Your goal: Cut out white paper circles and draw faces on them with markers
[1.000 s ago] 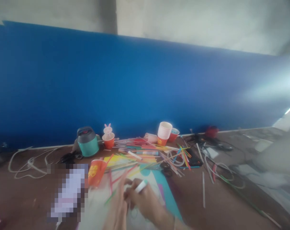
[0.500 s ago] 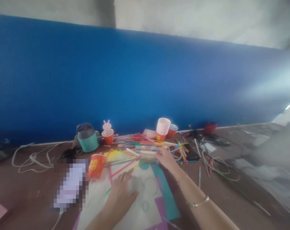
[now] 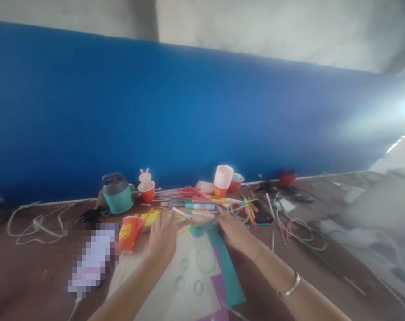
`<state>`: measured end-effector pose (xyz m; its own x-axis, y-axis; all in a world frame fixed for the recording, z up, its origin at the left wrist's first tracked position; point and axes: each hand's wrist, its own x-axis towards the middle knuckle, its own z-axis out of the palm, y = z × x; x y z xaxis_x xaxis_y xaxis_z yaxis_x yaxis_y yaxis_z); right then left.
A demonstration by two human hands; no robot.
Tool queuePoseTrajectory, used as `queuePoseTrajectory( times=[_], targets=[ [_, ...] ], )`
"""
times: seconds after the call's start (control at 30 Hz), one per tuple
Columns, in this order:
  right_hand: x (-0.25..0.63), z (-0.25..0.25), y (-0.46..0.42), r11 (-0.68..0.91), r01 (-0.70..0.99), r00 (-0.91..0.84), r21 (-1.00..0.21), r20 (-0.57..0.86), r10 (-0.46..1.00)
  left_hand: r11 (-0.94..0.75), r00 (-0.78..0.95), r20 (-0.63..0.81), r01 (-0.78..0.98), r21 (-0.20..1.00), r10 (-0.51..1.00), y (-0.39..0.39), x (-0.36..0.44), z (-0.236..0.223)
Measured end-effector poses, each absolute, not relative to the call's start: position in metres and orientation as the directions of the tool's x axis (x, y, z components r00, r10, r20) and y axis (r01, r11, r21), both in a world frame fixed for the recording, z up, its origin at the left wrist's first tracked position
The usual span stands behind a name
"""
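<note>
My left hand point(image 3: 162, 236) reaches forward over the left part of the white paper point(image 3: 170, 294), fingers stretched toward yellow sticks point(image 3: 149, 217). It looks open, with no object visible in it. My right hand point(image 3: 235, 231) lies at the right end of the stick pile, over the top of a teal sheet point(image 3: 229, 267); its fingertips are blurred and partly hidden among sticks. Between the hands lie a pale blue and white tube point(image 3: 200, 206) and a white stick point(image 3: 181, 213). Green ring outlines, one large ring point(image 3: 205, 260) among them, show on the white paper.
Left of the paper are a tilted red paper cup point(image 3: 130, 234), a phone point(image 3: 94, 261) and a teal lidded container point(image 3: 118, 198). Behind the pile stand a cup with a rabbit figure point(image 3: 146, 191) and stacked cups point(image 3: 223, 178). Cables point(image 3: 309, 236) lie right.
My left hand has moved forward and left, off the middle of the paper, uncovering green rings. Pink sticks no longer lie across the sheet. My right hand stays near the pile's right end.
</note>
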<state>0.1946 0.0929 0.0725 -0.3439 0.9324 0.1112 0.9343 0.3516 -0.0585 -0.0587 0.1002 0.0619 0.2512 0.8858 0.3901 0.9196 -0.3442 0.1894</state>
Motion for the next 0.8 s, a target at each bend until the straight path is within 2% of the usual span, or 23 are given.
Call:
queuePoseTrajectory(
  times=[0.07,0.17,0.3,0.37,0.43,0.5,0.6,0.7,0.8],
  targets=[
    [0.199,0.081,0.091,0.361,0.925,-0.351,-0.119,0.095,0.931,-0.519,0.420,0.410,0.837,0.170,0.810,0.086,-0.052,0.058],
    [0.212,0.094,0.086,0.333,0.880,-0.352,-0.337,0.006,0.936,-0.765,0.671,0.382,0.613,0.197,0.636,0.059,-0.047,0.047],
    [0.229,0.092,0.078,0.023,0.726,-0.287,-0.688,-0.272,0.919,-0.855,0.751,0.410,0.477,0.206,0.518,0.034,-0.044,0.033],
    [0.235,0.082,0.072,-0.149,0.595,-0.293,-0.789,-0.386,0.874,-0.865,0.780,0.373,0.450,0.222,0.502,0.029,-0.044,0.033],
    [0.240,0.073,0.064,-0.261,0.508,-0.365,-0.821,-0.480,0.798,-0.864,0.801,0.324,0.461,0.202,0.504,0.027,-0.043,0.035],
    [0.246,0.067,0.056,-0.297,0.480,-0.464,-0.825,-0.526,0.713,-0.863,0.808,0.305,0.486,0.140,0.504,0.027,-0.042,0.037],
    [0.257,0.067,0.047,-0.334,0.488,-0.543,-0.806,-0.580,0.607,-0.866,0.785,0.393,0.496,0.066,0.480,0.026,-0.041,0.035],
    [0.265,0.073,0.045,-0.411,0.551,-0.571,-0.726,-0.687,0.449,-0.863,0.721,0.522,0.501,0.061,0.456,0.024,-0.040,0.030],
    [0.262,0.080,0.047,-0.433,0.597,-0.571,-0.675,-0.737,0.361,-0.857,0.701,0.553,0.514,0.048,0.451,0.021,-0.038,0.028]
  ],
)
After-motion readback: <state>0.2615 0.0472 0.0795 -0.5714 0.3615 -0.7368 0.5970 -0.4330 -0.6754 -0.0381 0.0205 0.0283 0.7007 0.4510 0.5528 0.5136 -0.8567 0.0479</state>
